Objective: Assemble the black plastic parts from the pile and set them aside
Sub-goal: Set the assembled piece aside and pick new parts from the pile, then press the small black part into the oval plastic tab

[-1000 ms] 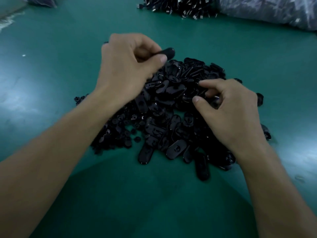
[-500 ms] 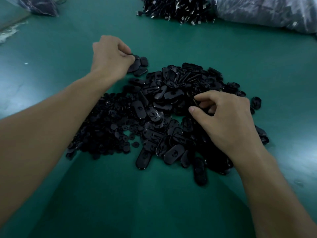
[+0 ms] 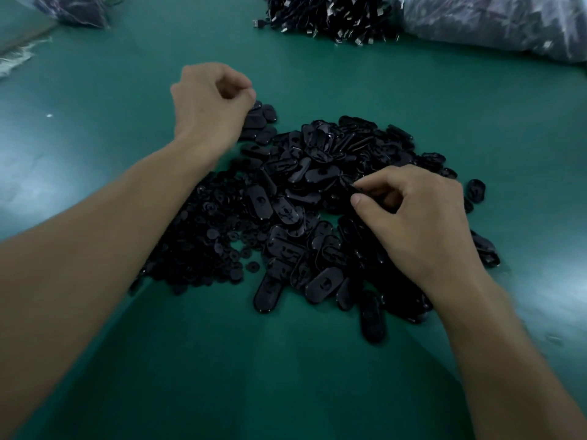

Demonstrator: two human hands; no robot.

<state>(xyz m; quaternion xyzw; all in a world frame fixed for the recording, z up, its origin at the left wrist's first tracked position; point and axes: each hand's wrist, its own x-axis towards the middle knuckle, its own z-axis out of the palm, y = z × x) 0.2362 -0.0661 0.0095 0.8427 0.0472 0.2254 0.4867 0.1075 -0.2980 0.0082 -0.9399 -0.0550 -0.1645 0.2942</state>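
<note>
A pile of black oval plastic parts (image 3: pixel 317 173) lies on the green table (image 3: pixel 286 376). Small round black parts (image 3: pixel 216 246) spread out along its left side. A few oval parts set apart (image 3: pixel 263 119) lie at the pile's far left corner. My left hand (image 3: pixel 209 106) hovers just left of that small group with its fingers curled, and no part shows in it. Over the right half of the pile, my right hand (image 3: pixel 419 217) pinches a black part (image 3: pixel 370 193) between thumb and forefinger.
A heap of black cables with metal plugs (image 3: pixel 327 17) lies at the far edge. A clear plastic bag of dark goods (image 3: pixel 492 23) sits at the far right, and another bag (image 3: pixel 73 7) at the far left.
My left hand carried an oval part from above the pile to the far left, put it down with the small group and let go. My right hand stayed on the pile, pinching.
</note>
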